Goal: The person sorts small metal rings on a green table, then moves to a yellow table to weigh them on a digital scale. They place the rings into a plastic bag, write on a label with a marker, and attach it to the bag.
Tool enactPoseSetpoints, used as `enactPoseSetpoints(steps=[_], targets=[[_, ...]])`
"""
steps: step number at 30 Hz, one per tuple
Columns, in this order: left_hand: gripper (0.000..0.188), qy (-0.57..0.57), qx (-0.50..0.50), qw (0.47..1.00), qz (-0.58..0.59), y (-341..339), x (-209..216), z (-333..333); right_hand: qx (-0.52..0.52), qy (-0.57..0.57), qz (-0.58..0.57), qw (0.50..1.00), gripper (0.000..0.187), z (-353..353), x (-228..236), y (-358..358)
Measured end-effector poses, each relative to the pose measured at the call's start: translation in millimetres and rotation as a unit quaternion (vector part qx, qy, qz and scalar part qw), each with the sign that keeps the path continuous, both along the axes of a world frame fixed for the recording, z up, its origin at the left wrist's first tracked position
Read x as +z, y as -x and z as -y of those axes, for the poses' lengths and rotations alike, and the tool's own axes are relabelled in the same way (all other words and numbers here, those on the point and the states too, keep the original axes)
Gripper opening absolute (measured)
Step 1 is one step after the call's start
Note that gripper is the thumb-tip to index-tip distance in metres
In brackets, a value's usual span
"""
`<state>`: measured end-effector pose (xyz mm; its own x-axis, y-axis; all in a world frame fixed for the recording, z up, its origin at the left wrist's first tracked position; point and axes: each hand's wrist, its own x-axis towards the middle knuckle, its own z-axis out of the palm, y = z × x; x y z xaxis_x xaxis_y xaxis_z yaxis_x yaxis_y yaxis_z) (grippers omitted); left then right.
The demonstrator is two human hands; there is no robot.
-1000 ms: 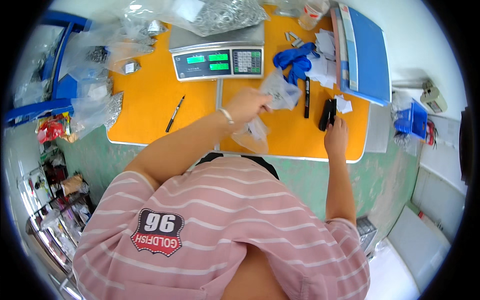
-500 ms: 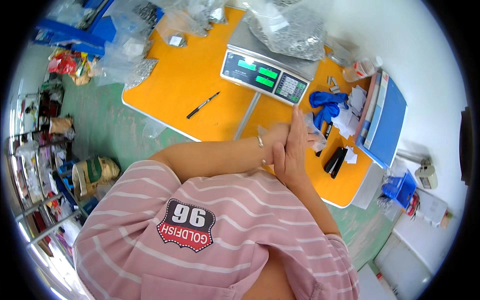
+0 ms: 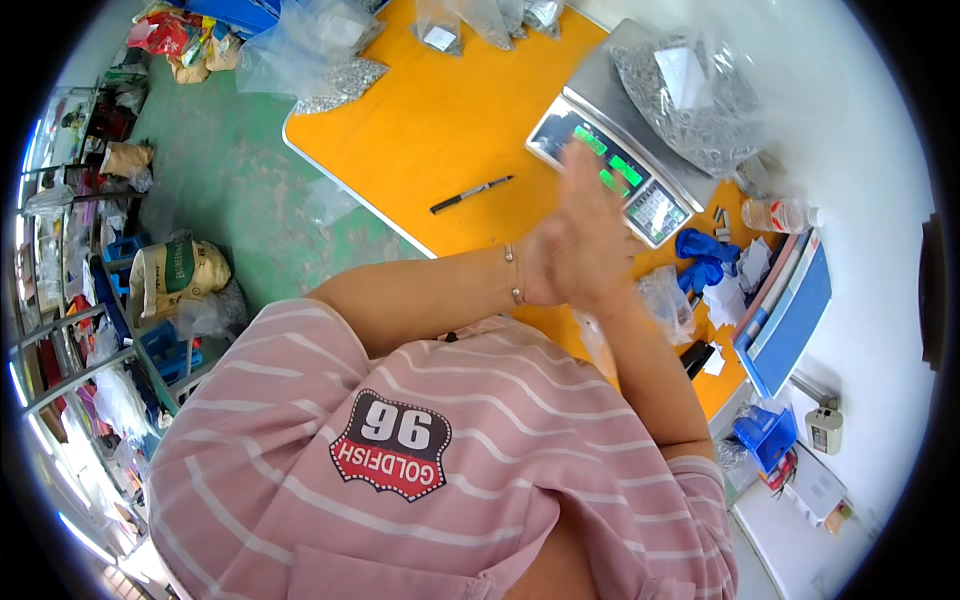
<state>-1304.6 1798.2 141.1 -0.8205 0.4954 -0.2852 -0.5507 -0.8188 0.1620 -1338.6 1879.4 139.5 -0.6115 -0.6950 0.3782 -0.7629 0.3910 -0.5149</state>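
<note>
My right hand [image 3: 596, 235] is raised over the orange table [image 3: 440, 110], its fingers stretched out and smeared by motion. It covers much of my left hand [image 3: 545, 268], which wears a bracelet at the wrist and whose fingers are mostly hidden. The two hands seem to touch, palms close together; nothing held shows between them. Just beyond the hands stands a digital scale [image 3: 555, 128] with lit green displays. On its platform rests a large clear bag of small metal parts [image 3: 690, 120]. A crumpled clear plastic bag [image 3: 668, 305] lies to the right of my hands.
A black pen [image 3: 472, 194] lies left of the scale. Toward the right are blue gloves [image 3: 705, 255], a plastic bottle [image 3: 780, 215], loose paper and blue folders [image 3: 790, 320]. More bags of metal parts [image 3: 340, 85] sit at the far edge. A sack [image 3: 178, 278] stands on the floor.
My view has swung, so the table and scale sit farther right. My right hand has come over my left, hiding more of it, and is now blurred.
</note>
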Motion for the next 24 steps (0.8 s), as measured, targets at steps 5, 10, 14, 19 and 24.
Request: enactPoseSetpoints(steps=[5, 10, 14, 19, 24], targets=[[0.053, -0.088, -0.006, 0.996, -0.033, -11, -17, 47, 0.029, -0.103, 0.010, 0.994, 0.065, 31, 3, -5], [0.051, -0.047, -0.071, 0.994, 0.073, -10, -24, 110, 0.092, -0.068, 0.068, 0.991, 0.064, 116, -2, -2], [0.037, 0.195, -0.126, 0.970, 0.075, -20, -43, 191, 0.045, -0.139, 0.048, 0.988, 0.059, 131, -44, 22], [0.020, 0.396, -0.120, 0.875, 0.252, -28, -102, 267, 0.001, -0.288, 0.112, 0.951, 0.028, 106, -149, 0], [0.008, 0.449, -0.022, 0.833, 0.322, -16, -134, 274, -0.042, -0.303, 0.148, 0.940, 0.020, 85, -154, -5]])
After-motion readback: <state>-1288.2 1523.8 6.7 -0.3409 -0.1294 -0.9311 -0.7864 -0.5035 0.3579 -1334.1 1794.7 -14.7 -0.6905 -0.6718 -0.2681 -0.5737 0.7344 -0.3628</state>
